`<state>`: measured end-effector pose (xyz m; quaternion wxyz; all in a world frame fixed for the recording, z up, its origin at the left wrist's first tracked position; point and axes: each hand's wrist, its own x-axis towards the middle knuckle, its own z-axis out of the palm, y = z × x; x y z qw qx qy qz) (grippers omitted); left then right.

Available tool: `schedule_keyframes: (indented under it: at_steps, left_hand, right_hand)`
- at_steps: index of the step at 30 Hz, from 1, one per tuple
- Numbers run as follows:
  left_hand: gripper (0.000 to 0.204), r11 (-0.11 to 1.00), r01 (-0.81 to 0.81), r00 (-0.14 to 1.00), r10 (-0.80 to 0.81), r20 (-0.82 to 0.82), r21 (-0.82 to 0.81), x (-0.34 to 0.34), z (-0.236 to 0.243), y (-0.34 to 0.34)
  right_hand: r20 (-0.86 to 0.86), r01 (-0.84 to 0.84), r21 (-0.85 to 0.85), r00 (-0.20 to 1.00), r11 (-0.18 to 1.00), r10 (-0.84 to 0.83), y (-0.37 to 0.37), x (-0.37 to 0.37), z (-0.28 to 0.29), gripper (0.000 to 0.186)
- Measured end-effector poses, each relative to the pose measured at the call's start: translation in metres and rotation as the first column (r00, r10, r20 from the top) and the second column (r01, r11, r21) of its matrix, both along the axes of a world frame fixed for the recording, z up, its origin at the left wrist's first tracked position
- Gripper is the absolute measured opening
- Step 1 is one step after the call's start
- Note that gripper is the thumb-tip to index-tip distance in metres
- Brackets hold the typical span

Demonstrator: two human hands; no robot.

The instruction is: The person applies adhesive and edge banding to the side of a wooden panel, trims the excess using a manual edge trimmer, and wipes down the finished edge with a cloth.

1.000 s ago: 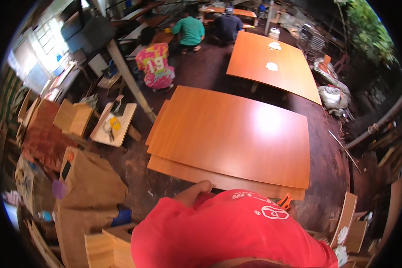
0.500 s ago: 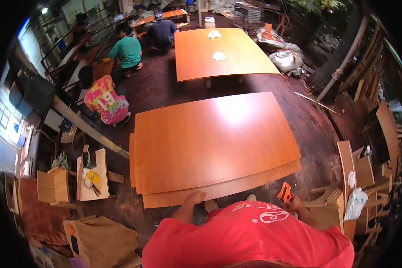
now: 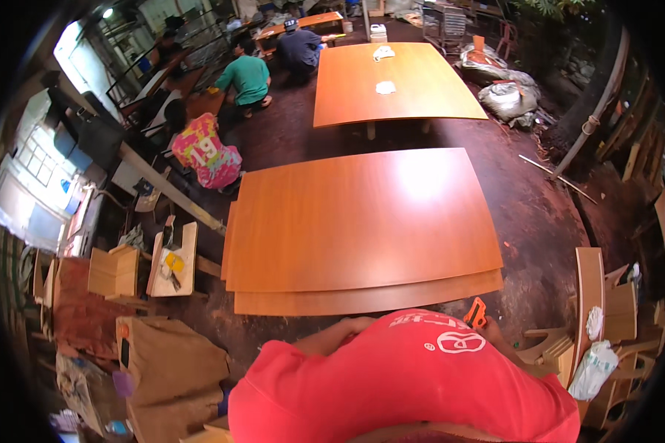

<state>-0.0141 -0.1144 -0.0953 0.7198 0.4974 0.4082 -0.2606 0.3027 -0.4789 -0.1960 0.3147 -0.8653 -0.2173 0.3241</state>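
Observation:
My right hand (image 3: 489,329), mostly hidden by my red shirt, grips an orange hand tool (image 3: 477,313) with a dark middle; its kind is too small to make out. The tool sits just off the near right corner of a stack of glossy brown wood panels. The top panel (image 3: 347,229) has curved edges and a bright reflection. Below it a second panel (image 3: 362,295) juts out toward me and to the left. My left hand (image 3: 358,325) is low in front of the near edge, its fingers hidden behind the shirt.
Another panel table (image 3: 406,77) with white cloths stands beyond. Several people crouch at the left, one in a green shirt (image 3: 245,80). A pole (image 3: 170,190) slants on the left near a wooden chair piece (image 3: 176,262). Wood parts (image 3: 590,295) and a white bag (image 3: 592,369) lie right.
My body has bent farther forward, and the view has shifted left. My left hand has come off the lower panel's near edge, toward my body. The orange tool stays in my right hand.

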Motion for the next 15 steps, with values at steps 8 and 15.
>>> schedule_keyframes:
  at_steps: [8,15]
  left_hand:
    - [0.040,0.992,0.042,0.996,-0.052,0.075,0.121,0.090,-0.005,-0.083]
    - [0.038,0.980,0.114,0.988,-0.128,0.081,0.165,0.113,0.001,-0.108]
  right_hand:
    - [-0.208,0.136,0.112,0.972,0.984,-0.111,-0.081,0.120,-0.081,0.031]
    - [-0.120,0.019,0.108,0.993,0.994,-0.006,-0.121,0.147,-0.049,0.050]
